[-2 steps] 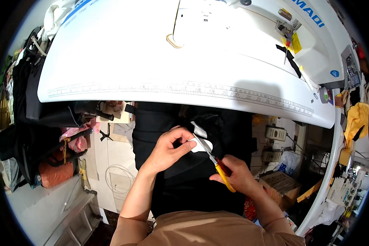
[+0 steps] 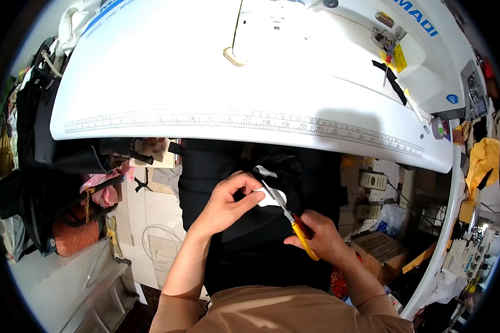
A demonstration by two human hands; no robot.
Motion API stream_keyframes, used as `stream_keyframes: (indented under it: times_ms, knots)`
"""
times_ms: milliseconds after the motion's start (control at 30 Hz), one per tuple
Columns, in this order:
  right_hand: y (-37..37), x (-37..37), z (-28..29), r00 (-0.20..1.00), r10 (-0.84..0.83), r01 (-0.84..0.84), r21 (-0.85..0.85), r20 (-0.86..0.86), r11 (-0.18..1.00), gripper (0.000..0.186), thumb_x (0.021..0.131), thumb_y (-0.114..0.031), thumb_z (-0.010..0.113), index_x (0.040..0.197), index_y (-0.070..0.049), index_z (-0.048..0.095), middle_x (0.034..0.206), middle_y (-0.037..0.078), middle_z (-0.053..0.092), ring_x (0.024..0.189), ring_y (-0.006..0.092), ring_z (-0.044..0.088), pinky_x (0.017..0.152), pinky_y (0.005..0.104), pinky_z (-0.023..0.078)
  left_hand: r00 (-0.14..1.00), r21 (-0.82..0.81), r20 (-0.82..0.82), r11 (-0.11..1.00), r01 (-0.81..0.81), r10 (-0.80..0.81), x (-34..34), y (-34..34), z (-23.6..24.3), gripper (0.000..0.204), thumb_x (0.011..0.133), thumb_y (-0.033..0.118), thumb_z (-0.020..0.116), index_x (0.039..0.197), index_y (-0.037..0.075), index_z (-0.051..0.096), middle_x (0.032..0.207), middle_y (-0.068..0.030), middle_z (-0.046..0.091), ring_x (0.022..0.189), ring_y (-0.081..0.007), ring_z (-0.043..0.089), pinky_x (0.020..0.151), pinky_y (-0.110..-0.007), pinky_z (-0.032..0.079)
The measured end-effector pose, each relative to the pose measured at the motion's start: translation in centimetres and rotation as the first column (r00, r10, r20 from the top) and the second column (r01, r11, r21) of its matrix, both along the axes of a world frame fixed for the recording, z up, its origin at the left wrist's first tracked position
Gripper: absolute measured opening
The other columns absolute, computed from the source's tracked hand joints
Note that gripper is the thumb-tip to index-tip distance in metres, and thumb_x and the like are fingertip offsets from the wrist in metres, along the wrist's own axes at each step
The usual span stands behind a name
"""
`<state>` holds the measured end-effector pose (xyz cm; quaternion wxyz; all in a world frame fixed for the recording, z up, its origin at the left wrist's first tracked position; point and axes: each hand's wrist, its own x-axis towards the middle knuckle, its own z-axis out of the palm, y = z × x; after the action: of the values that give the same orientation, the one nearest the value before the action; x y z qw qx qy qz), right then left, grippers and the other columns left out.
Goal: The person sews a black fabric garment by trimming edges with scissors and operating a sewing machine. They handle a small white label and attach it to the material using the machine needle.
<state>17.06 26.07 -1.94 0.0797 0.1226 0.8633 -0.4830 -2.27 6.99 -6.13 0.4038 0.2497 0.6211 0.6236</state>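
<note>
Above my lap, my left hand [image 2: 233, 201] pinches a small white piece of thin material [image 2: 271, 198] between thumb and fingers. Whether it is cloth or paper I cannot tell. My right hand [image 2: 320, 237] grips a pair of scissors [image 2: 300, 236] with yellow and red handles. Their metal blades point up and left and lie across the white piece, close to my left fingertips. Just beyond the blades lies a white strip [image 2: 265, 171] against the black cloth [image 2: 261, 250] that covers my lap; whether it joins the held piece is unclear.
The white sewing machine table [image 2: 166, 83], with a printed ruler along its near edge, spans the far side. On it lie a screwdriver [image 2: 388, 64] and a black strip [image 2: 391, 80]. Dark fabrics [image 2: 44, 122] hang at left; a cardboard box [image 2: 380, 252] stands low at right.
The white strip beyond the blades has shifted slightly left and lies flatter. Both hands and the scissors stay nearly in place.
</note>
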Motion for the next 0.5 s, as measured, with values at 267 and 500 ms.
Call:
stream_keyframes:
  times_ms: [267, 500]
  knots:
    - [7.9, -1.3, 9.3, 0.857, -0.218, 0.473, 0.546, -0.466, 0.691, 0.039, 0.080, -0.023, 0.089, 0.104, -0.004, 0.066, 0.086, 0.010, 0.058, 0.070, 0.0273, 0.060, 0.061, 0.0330, 0.049, 0.990, 0.305, -0.108, 0.951, -0.054, 0.091, -0.2, -0.6, -0.9, 0.005, 0.097, 0.007, 0.070, 0.099, 0.007, 0.065, 0.098, -0.0080, 0.070, 0.100, -0.0232, 0.063, 0.104, -0.044, 0.044]
    - [17.6, -2.7, 13.4, 0.944, -0.240, 0.320, 0.795, -0.224, 0.515, 0.038, 0.090, -0.011, 0.072, 0.124, 0.002, 0.058, 0.109, 0.017, 0.056, 0.091, 0.0348, 0.060, 0.081, 0.0402, 0.050, 0.873, 0.527, 0.467, 0.747, -0.406, 0.144, -0.2, -3.6, -0.2, 0.018, 0.102, 0.028, 0.070, 0.104, 0.015, 0.058, 0.096, -0.0035, 0.052, 0.106, -0.0249, 0.049, 0.097, -0.041, 0.041]
